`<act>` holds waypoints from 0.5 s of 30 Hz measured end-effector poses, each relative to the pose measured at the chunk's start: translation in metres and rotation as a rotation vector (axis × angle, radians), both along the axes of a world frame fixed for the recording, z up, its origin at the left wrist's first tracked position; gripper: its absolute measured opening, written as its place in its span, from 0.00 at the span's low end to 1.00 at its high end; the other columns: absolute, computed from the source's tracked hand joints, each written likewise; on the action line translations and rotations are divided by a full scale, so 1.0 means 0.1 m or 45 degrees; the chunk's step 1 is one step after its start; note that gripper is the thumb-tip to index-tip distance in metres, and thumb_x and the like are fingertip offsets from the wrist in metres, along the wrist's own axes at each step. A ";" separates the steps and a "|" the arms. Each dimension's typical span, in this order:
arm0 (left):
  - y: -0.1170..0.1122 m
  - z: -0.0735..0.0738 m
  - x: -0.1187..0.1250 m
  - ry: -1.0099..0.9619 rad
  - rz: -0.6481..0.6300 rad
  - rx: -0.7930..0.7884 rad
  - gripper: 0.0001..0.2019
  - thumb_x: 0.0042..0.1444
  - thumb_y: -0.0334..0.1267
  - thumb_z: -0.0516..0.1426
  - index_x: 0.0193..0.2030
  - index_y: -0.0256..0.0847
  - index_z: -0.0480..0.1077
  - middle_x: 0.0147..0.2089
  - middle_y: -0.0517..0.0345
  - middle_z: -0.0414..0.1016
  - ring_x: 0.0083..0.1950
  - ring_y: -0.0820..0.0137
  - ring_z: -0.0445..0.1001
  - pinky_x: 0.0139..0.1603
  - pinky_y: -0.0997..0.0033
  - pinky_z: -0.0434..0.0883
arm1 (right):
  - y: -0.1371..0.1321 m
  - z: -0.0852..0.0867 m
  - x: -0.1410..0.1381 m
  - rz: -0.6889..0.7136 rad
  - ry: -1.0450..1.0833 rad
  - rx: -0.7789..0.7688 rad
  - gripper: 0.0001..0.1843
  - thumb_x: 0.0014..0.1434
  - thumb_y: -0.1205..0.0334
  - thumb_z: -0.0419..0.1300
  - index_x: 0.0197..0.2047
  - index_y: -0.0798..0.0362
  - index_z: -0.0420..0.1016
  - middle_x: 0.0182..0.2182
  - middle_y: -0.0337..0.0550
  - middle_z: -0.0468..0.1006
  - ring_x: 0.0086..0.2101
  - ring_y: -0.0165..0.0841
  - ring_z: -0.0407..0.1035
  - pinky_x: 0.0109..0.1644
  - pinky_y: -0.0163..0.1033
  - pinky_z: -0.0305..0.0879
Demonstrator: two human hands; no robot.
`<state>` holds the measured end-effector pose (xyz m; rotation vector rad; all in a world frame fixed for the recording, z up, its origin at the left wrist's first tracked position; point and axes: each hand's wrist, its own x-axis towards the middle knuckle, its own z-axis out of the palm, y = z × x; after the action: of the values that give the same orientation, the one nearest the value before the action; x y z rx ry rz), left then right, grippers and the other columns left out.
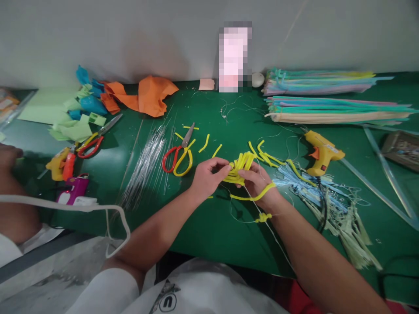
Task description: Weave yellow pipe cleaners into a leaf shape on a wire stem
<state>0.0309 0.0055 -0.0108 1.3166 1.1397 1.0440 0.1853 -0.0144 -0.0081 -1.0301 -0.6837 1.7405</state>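
Observation:
Between my two hands is a bunch of bent yellow pipe cleaners (pixel 245 161), gathered just above the green table. My left hand (pixel 209 174) pinches its left side with thumb and index finger. On the other side my right hand (pixel 258 181) grips the bunch, thumb in front and fingers partly hidden behind. A thin pale wire stem runs down from it past my right wrist, with a small yellow twisted piece (pixel 263 217) beside it. One loose yellow strand curves across my right wrist. Scissors (pixel 181 157) with red and yellow handles lie left of my hands, among short yellow cut pieces.
Metal wires (pixel 147 161) lie on the left, near orange paper (pixel 155 96), a second pair of scissors (pixel 94 141) and a purple device (pixel 73 189). Pipe cleaner bundles (pixel 337 109), a yellow glue gun (pixel 322 150) and raffia-like strands (pixel 343 218) are at right. Another person's arm (pixel 16 196) rests far left.

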 end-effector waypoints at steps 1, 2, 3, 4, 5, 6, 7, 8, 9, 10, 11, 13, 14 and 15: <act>0.01 0.00 0.00 0.002 0.002 0.004 0.09 0.53 0.42 0.62 0.34 0.39 0.75 0.32 0.57 0.76 0.32 0.74 0.72 0.35 0.72 0.70 | 0.00 0.00 0.00 0.005 -0.005 0.011 0.12 0.45 0.57 0.70 0.34 0.49 0.76 0.29 0.38 0.75 0.27 0.30 0.67 0.26 0.35 0.63; 0.01 0.00 -0.01 0.005 0.004 0.010 0.09 0.53 0.42 0.62 0.34 0.39 0.75 0.32 0.58 0.76 0.32 0.73 0.72 0.35 0.72 0.70 | 0.00 0.00 -0.01 0.009 -0.011 0.023 0.13 0.45 0.57 0.70 0.35 0.48 0.77 0.30 0.38 0.75 0.29 0.30 0.67 0.27 0.35 0.64; 0.02 0.00 -0.01 0.010 0.005 0.019 0.09 0.54 0.42 0.62 0.34 0.39 0.75 0.32 0.58 0.76 0.32 0.73 0.72 0.36 0.72 0.70 | 0.00 0.01 -0.01 0.010 -0.018 0.034 0.13 0.45 0.57 0.70 0.35 0.48 0.77 0.30 0.38 0.76 0.29 0.30 0.68 0.28 0.36 0.64; 0.02 0.01 -0.02 0.012 0.005 0.029 0.09 0.54 0.42 0.62 0.34 0.39 0.75 0.32 0.57 0.76 0.32 0.73 0.72 0.36 0.72 0.70 | 0.01 0.01 -0.01 0.009 -0.021 0.042 0.13 0.45 0.57 0.70 0.35 0.48 0.77 0.30 0.38 0.75 0.29 0.30 0.67 0.29 0.36 0.64; 0.02 0.02 -0.02 0.011 0.000 0.043 0.08 0.54 0.42 0.61 0.36 0.39 0.75 0.33 0.57 0.76 0.34 0.73 0.73 0.37 0.71 0.70 | 0.01 0.02 -0.01 0.010 -0.022 0.045 0.12 0.45 0.57 0.70 0.35 0.49 0.77 0.30 0.38 0.75 0.29 0.30 0.67 0.29 0.35 0.64; 0.02 0.03 -0.02 0.008 -0.007 0.067 0.08 0.55 0.41 0.61 0.38 0.39 0.75 0.36 0.56 0.77 0.36 0.72 0.73 0.39 0.71 0.71 | 0.01 0.02 -0.01 0.012 -0.019 0.042 0.12 0.46 0.57 0.70 0.35 0.49 0.78 0.30 0.37 0.75 0.29 0.30 0.67 0.28 0.35 0.63; 0.02 0.04 -0.03 0.002 -0.012 0.099 0.08 0.55 0.40 0.60 0.40 0.39 0.75 0.38 0.55 0.77 0.38 0.71 0.74 0.41 0.71 0.71 | 0.01 0.02 -0.01 0.017 -0.009 0.036 0.12 0.46 0.58 0.70 0.35 0.49 0.78 0.30 0.38 0.75 0.29 0.29 0.66 0.28 0.34 0.63; 0.01 0.05 -0.03 -0.003 -0.018 0.135 0.09 0.56 0.39 0.60 0.42 0.40 0.75 0.41 0.54 0.77 0.41 0.71 0.74 0.43 0.70 0.71 | 0.01 0.02 -0.01 0.024 0.005 0.032 0.12 0.47 0.58 0.70 0.36 0.49 0.78 0.31 0.38 0.75 0.29 0.29 0.66 0.27 0.34 0.62; 0.01 0.06 -0.03 -0.004 -0.027 0.171 0.09 0.57 0.38 0.59 0.44 0.40 0.75 0.43 0.53 0.77 0.43 0.70 0.74 0.44 0.70 0.71 | 0.01 0.01 -0.01 0.034 0.018 0.031 0.12 0.47 0.58 0.70 0.36 0.49 0.78 0.31 0.38 0.75 0.29 0.29 0.66 0.27 0.34 0.62; 0.01 0.06 -0.03 0.000 -0.033 0.210 0.09 0.57 0.37 0.59 0.44 0.41 0.75 0.44 0.53 0.77 0.43 0.70 0.74 0.45 0.70 0.71 | 0.00 0.00 0.00 0.041 0.030 0.032 0.12 0.47 0.59 0.70 0.37 0.49 0.79 0.31 0.38 0.76 0.29 0.29 0.66 0.27 0.34 0.62; 0.01 0.06 -0.03 0.005 -0.038 0.251 0.08 0.57 0.37 0.59 0.43 0.41 0.75 0.43 0.53 0.77 0.43 0.70 0.74 0.45 0.69 0.71 | 0.00 -0.01 0.00 0.047 0.038 0.034 0.11 0.48 0.59 0.70 0.36 0.49 0.79 0.31 0.38 0.75 0.28 0.28 0.66 0.26 0.33 0.62; 0.01 0.07 -0.03 0.008 -0.044 0.326 0.06 0.58 0.37 0.59 0.40 0.40 0.76 0.40 0.54 0.77 0.41 0.71 0.74 0.43 0.69 0.71 | 0.00 -0.03 0.00 0.053 0.040 0.039 0.11 0.48 0.59 0.70 0.36 0.50 0.79 0.29 0.38 0.75 0.26 0.27 0.65 0.26 0.33 0.62; 0.01 0.07 -0.03 0.006 -0.039 0.358 0.05 0.57 0.36 0.59 0.39 0.40 0.76 0.39 0.54 0.77 0.40 0.71 0.74 0.43 0.69 0.71 | 0.00 -0.03 0.00 0.057 0.037 0.038 0.11 0.48 0.58 0.70 0.35 0.51 0.79 0.28 0.38 0.74 0.25 0.27 0.65 0.25 0.33 0.62; 0.01 0.07 -0.03 0.004 -0.027 0.385 0.05 0.57 0.36 0.59 0.38 0.40 0.76 0.38 0.54 0.77 0.39 0.71 0.74 0.42 0.69 0.71 | -0.01 -0.02 -0.01 0.063 0.033 0.034 0.11 0.48 0.58 0.71 0.35 0.51 0.79 0.27 0.37 0.74 0.25 0.26 0.64 0.25 0.33 0.62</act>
<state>0.0277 0.0069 -0.0034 1.5624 0.9938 1.2340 0.1847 -0.0150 -0.0102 -0.9781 -0.7192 1.7795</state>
